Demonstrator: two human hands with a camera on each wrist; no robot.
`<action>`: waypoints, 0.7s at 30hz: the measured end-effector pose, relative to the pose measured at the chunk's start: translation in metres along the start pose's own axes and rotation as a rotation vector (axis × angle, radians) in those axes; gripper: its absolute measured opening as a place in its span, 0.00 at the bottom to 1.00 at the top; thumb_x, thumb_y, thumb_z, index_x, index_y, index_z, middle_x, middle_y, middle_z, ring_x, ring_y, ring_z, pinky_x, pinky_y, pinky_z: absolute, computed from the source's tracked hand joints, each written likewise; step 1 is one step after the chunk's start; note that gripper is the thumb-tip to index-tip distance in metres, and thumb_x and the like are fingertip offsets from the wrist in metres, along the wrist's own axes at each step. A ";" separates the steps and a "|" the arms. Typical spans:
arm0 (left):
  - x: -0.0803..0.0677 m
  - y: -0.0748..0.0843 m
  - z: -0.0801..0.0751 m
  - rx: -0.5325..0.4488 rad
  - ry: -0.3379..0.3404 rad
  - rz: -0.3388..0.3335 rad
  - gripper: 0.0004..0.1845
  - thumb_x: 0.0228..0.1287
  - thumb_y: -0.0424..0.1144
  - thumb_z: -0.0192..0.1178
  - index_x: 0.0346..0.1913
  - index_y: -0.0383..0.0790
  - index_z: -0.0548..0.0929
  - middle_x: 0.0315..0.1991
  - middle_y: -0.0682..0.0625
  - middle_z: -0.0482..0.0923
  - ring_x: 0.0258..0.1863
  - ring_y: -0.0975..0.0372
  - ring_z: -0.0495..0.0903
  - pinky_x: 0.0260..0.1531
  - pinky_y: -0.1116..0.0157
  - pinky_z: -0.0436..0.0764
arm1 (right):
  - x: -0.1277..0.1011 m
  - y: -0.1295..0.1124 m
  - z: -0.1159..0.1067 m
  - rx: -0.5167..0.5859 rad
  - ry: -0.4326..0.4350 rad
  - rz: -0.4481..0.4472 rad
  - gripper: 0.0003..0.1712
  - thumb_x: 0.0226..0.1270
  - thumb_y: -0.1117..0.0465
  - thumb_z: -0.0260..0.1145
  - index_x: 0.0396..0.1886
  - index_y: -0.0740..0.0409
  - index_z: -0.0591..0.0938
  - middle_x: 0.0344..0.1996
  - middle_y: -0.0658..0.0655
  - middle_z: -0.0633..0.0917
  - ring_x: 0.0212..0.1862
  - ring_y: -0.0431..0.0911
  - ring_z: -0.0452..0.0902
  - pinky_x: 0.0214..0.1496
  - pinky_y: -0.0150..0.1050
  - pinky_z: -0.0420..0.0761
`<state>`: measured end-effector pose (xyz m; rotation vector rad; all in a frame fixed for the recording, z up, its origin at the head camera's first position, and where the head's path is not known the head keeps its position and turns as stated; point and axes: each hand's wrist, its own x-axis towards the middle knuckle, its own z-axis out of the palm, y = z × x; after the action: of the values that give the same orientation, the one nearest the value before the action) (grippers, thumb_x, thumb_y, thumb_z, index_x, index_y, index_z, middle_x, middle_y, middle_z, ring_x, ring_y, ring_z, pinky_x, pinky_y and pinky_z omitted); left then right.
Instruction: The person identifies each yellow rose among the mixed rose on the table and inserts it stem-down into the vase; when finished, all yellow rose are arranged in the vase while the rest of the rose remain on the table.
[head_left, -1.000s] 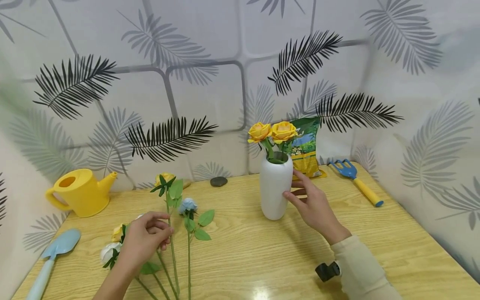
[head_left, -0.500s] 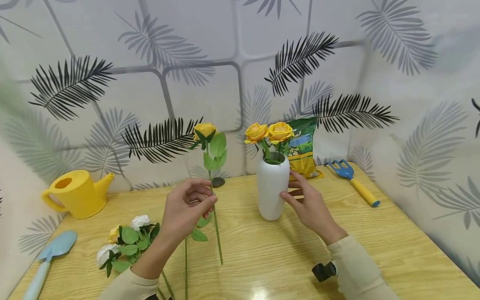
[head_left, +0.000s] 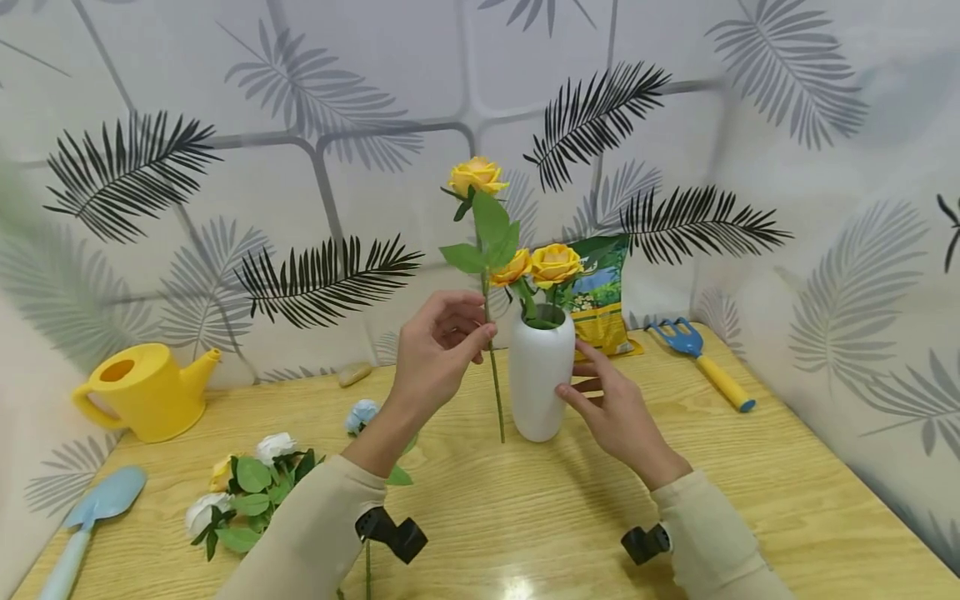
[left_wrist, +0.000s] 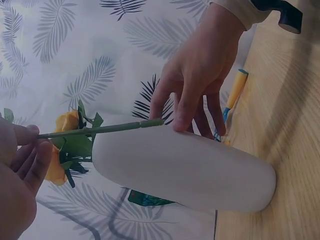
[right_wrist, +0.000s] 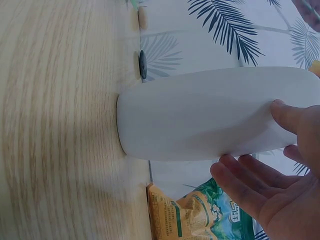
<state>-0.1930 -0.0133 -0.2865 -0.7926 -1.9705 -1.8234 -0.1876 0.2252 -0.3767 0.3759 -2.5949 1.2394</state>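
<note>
nothing legible anywhere, tbh. the green and yellow bag [right_wrist: 197,217] has white lettering [right_wrist: 234,212] on its green part and small print on the yellow, but it's all too blurry to read.

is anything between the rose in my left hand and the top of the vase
Nothing visible blocks the held rose in the left hand, but two other roses fill part of the opening of the vase. The right hand sits lower, on its side.
</note>
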 end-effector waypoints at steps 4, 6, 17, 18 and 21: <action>0.018 -0.003 0.009 0.003 -0.007 0.025 0.15 0.64 0.23 0.64 0.53 0.28 0.78 0.39 0.34 0.82 0.30 0.66 0.81 0.29 0.69 0.84 | 0.000 0.000 -0.001 -0.003 0.001 0.002 0.39 0.75 0.57 0.64 0.78 0.59 0.59 0.60 0.68 0.81 0.54 0.60 0.84 0.52 0.54 0.86; 0.025 -0.004 0.013 -0.002 -0.004 0.036 0.15 0.65 0.23 0.64 0.53 0.27 0.77 0.40 0.34 0.81 0.30 0.68 0.81 0.29 0.69 0.84 | 0.000 0.001 -0.001 -0.001 0.002 0.002 0.38 0.75 0.57 0.64 0.78 0.59 0.59 0.60 0.68 0.81 0.54 0.60 0.84 0.52 0.54 0.86; 0.055 -0.007 0.026 0.004 0.056 0.059 0.14 0.66 0.25 0.64 0.53 0.28 0.78 0.40 0.34 0.82 0.31 0.68 0.80 0.33 0.73 0.83 | 0.000 -0.001 0.000 0.013 0.003 0.000 0.39 0.74 0.57 0.64 0.78 0.58 0.59 0.60 0.68 0.81 0.54 0.59 0.84 0.52 0.53 0.86; 0.057 -0.008 0.027 0.007 0.059 0.056 0.14 0.66 0.25 0.64 0.53 0.28 0.78 0.40 0.34 0.82 0.31 0.67 0.80 0.34 0.72 0.83 | 0.000 -0.001 0.000 0.013 0.005 0.001 0.39 0.74 0.57 0.64 0.78 0.58 0.59 0.60 0.68 0.81 0.54 0.59 0.84 0.52 0.53 0.86; 0.064 -0.010 0.028 0.005 0.076 0.052 0.14 0.66 0.25 0.64 0.53 0.28 0.78 0.40 0.35 0.81 0.31 0.67 0.80 0.34 0.69 0.85 | 0.000 -0.002 0.000 0.011 0.008 0.004 0.39 0.74 0.57 0.64 0.78 0.58 0.59 0.60 0.68 0.81 0.54 0.59 0.84 0.52 0.53 0.86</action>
<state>-0.2459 0.0250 -0.2599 -0.7551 -1.8888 -1.7916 -0.1866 0.2243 -0.3758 0.3676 -2.5845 1.2538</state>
